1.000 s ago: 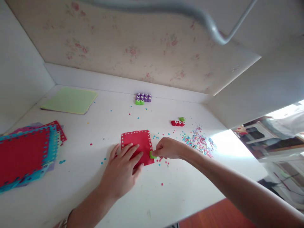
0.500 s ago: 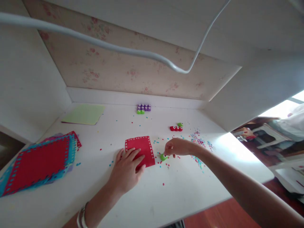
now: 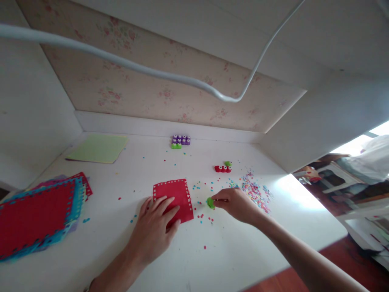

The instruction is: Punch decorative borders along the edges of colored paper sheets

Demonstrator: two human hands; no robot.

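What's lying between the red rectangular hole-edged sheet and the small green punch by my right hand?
In the head view, tiny red and blue bits lie scattered between the sheet and the punch.

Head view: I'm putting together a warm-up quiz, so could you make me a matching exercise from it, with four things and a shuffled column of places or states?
Things
1. Left hand
2. Right hand
3. Purple punches
4. Pale green sheets

Places or states
A. Near the back edge, with two green ones in front
B. Fingers spread on a small red sheet
C. At the back left, behind a pile of coloured sheets
D. Fingertips on a green punch

Right pairs
1-B, 2-D, 3-A, 4-C
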